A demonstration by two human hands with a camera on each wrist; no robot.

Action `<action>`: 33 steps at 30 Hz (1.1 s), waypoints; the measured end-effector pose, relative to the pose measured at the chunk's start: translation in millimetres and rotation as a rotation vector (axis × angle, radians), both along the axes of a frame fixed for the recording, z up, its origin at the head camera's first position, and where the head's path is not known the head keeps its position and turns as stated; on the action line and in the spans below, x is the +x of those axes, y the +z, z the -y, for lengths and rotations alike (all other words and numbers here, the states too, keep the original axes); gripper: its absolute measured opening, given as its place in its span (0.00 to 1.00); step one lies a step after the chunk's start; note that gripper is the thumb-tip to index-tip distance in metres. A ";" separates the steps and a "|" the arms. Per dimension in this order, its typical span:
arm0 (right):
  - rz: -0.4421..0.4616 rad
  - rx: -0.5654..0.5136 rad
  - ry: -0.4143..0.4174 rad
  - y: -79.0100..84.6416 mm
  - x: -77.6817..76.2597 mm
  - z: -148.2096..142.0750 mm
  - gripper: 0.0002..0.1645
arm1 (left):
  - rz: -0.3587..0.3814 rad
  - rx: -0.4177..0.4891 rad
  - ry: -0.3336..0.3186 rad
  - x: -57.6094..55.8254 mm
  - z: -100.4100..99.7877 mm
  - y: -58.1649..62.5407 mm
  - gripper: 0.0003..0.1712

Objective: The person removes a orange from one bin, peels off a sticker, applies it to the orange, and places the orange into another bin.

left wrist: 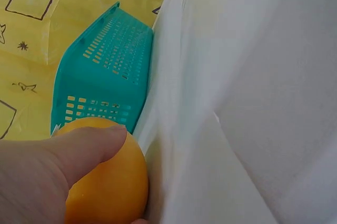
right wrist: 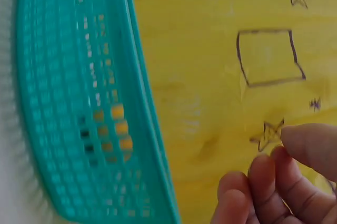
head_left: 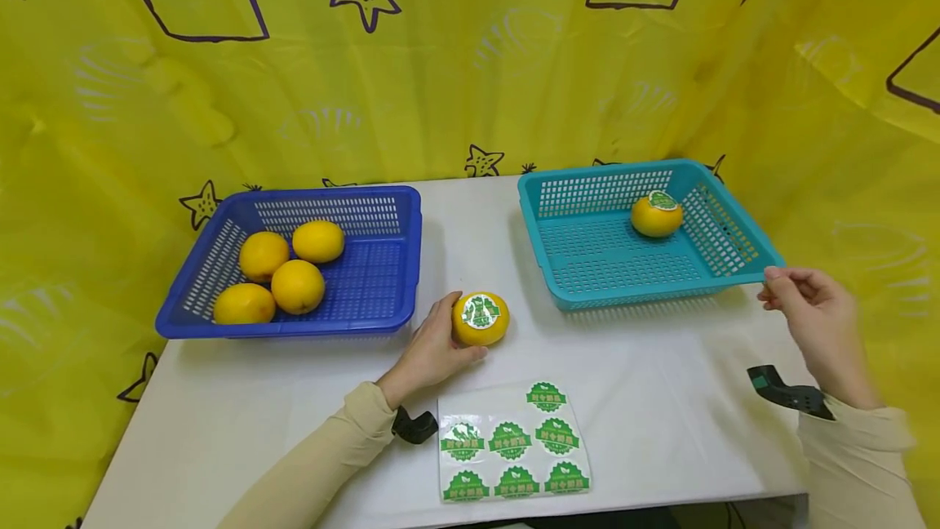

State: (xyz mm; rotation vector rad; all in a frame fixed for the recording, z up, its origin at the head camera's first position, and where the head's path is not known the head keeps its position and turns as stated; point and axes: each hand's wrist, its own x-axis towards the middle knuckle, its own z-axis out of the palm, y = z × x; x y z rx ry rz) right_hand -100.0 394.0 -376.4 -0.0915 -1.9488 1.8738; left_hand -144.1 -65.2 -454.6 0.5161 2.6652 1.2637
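My left hand [head_left: 433,349] grips an orange [head_left: 490,335] on the white table, fingers on its far side and thumb on its near side. A round green-and-white sticker [head_left: 481,311] is on top of that fruit. In the left wrist view the thumb [left wrist: 100,147] lies across the orange [left wrist: 113,187]. My right hand [head_left: 818,321] is raised by the near right corner of the teal basket [head_left: 624,294], holding nothing, its fingers loosely curled with the thumb near them. Right of the basket's rim, the right wrist view shows those fingers [right wrist: 263,174]. Another stickered orange [head_left: 656,220] sits in the teal basket.
A blue basket [head_left: 294,329] at the left holds several oranges [head_left: 297,286]. Near the table's front edge lies a sheet [head_left: 470,398] with several green round stickers [head_left: 510,441]. A yellow patterned curtain [head_left: 441,88] hangs behind the table [head_left: 661,423].
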 end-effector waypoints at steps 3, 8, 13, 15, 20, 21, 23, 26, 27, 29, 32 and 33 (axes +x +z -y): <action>0.032 -0.036 -0.082 -3.6 2.0 -18.9 0.05 | -0.003 -0.002 0.000 -0.3 -0.9 -0.5 0.55; 0.154 0.017 -0.223 -6.0 0.4 -36.6 0.13 | -0.016 0.004 -0.004 -1.3 -0.8 -1.1 0.53; 0.261 0.071 -0.171 -10.8 -7.4 -49.0 0.32 | -0.021 0.015 -0.013 -3.6 -1.7 -0.8 0.50; 0.319 0.158 -0.110 -12.8 -9.9 -51.6 0.38 | -0.015 0.015 -0.013 -5.0 -2.7 -0.6 0.49; 0.410 0.226 0.067 -17.4 -17.4 -53.3 0.46 | 0.009 0.012 -0.008 -7.3 -4.4 1.7 0.49; 0.406 0.183 0.090 -18.5 -19.5 -53.8 0.46 | 0.012 0.014 -0.007 -7.3 -4.7 2.7 0.49; 0.393 0.098 0.118 -20.2 -22.8 -54.5 0.48 | 0.010 0.013 -0.006 -7.1 -5.3 5.0 0.49; 0.374 0.001 0.128 -21.5 -25.9 -54.1 0.50 | -0.004 0.013 -0.004 -6.0 -5.8 9.8 0.48; 0.374 -0.013 0.129 -21.7 -26.5 -53.8 0.50 | -0.008 0.012 -0.003 -5.6 -6.1 11.8 0.48; 0.377 -0.025 0.128 -22.0 -27.7 -52.9 0.50 | -0.014 0.016 -0.007 -4.7 -6.6 16.5 0.48; 0.371 -0.054 0.119 -23.4 -29.4 -51.6 0.50 | -0.011 0.045 -0.023 -4.2 -8.9 25.4 0.49; 0.363 -0.077 0.118 -24.1 -29.8 -50.9 0.50 | -0.011 0.058 -0.033 -4.5 -10.3 28.9 0.49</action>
